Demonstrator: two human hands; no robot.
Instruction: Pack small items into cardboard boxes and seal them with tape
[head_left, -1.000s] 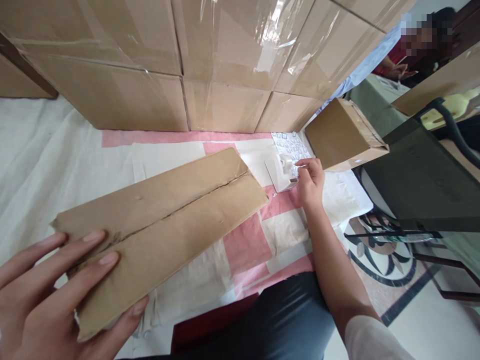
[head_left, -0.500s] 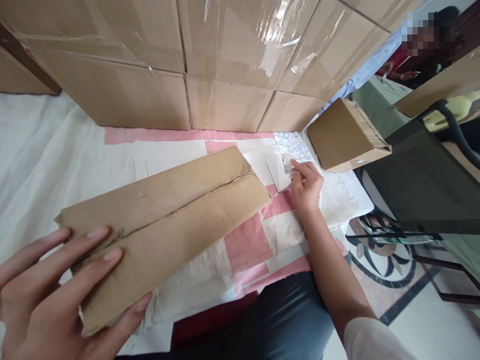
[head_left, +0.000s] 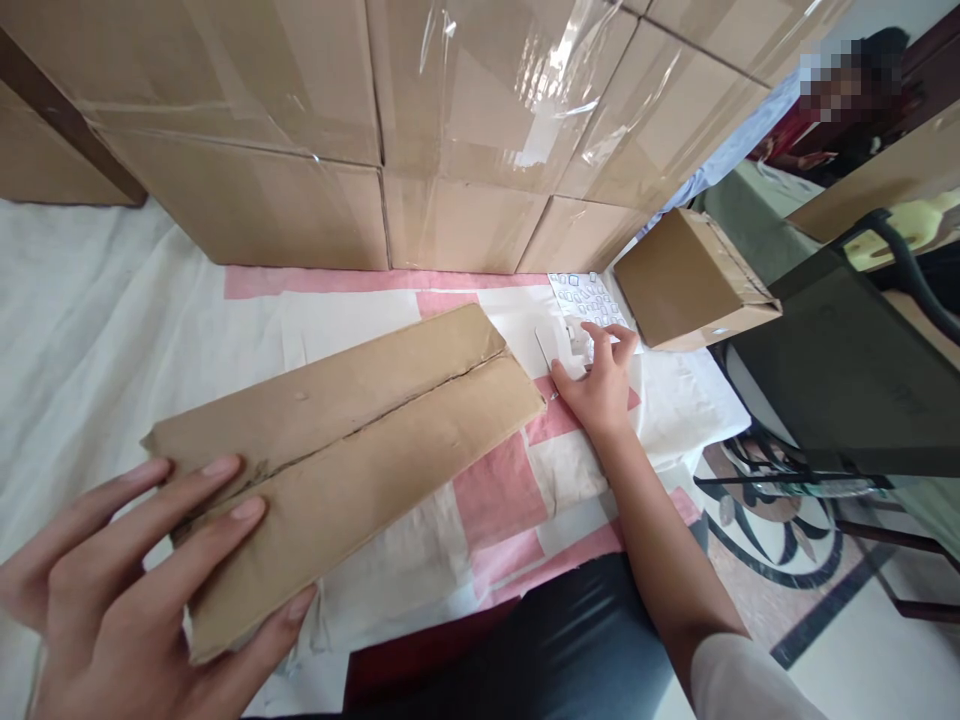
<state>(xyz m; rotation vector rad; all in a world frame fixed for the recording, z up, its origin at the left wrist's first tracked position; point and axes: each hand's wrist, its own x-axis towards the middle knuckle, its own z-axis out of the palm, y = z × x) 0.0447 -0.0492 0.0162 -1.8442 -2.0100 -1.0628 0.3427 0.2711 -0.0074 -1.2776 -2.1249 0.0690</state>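
A long flat cardboard piece (head_left: 352,430) with a dark crease along its length lies at a slant on the cloth. My left hand (head_left: 157,590) grips its near left end, fingers on top and thumb at the lower edge. Past its far right end, my right hand (head_left: 600,385) reaches with thumb and fingers apart over a small white item (head_left: 555,345). Whether the fingertips touch that item cannot be made out. Just behind them lies a white sheet with small printed outlines (head_left: 581,292).
Taped cardboard boxes (head_left: 300,210) stand stacked along the back. A smaller open box (head_left: 675,285) sits at the right, beside a dark chair (head_left: 847,370). A pink and white cloth (head_left: 499,500) covers the surface. A person (head_left: 840,100) is at the upper right.
My right hand has opened from a pinch, its thumb now spread to the left. The whole view has shifted slightly; my left hand still grips the cardboard.
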